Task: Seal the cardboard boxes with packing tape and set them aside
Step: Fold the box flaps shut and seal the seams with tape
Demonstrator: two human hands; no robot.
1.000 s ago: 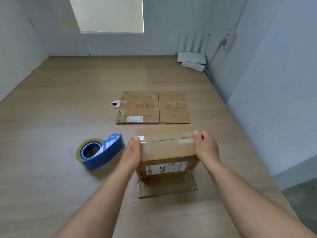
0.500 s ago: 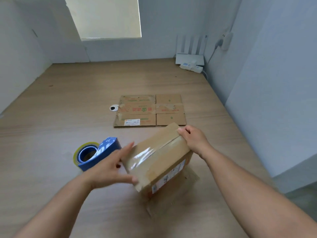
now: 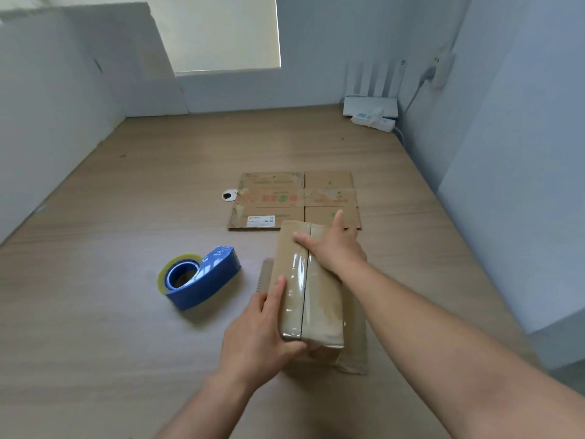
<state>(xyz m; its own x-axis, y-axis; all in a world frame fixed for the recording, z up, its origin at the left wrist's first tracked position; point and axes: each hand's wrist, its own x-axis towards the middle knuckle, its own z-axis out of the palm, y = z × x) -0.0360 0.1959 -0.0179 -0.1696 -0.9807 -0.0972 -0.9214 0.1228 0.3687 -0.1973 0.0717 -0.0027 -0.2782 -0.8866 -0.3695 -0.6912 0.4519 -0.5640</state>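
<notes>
A brown cardboard box (image 3: 319, 299) is in the middle of the wooden table (image 3: 95, 343), its taped seam running straight away from me under a glossy strip of clear tape. My left hand (image 3: 256, 337) grips its near left corner, fingers along the side and thumb curled round the near end. My right hand (image 3: 332, 248) holds the far end, thumb lying across the top. A blue tape dispenser (image 3: 202, 277) with a clear roll lies on the table left of the box, apart from both hands.
A loose cardboard piece (image 3: 354, 353) lies under the box. A flattened carton (image 3: 272, 198) lies just beyond it, with a small white round object (image 3: 229, 195) at its left. A white router (image 3: 370, 106) and power strip sit at the far right corner. Walls close in on the left and right.
Both hands have turned the box about a quarter turn, so the taped seam now runs away from me instead of across. My left hand has shifted to the near corner and my right to the far end.
</notes>
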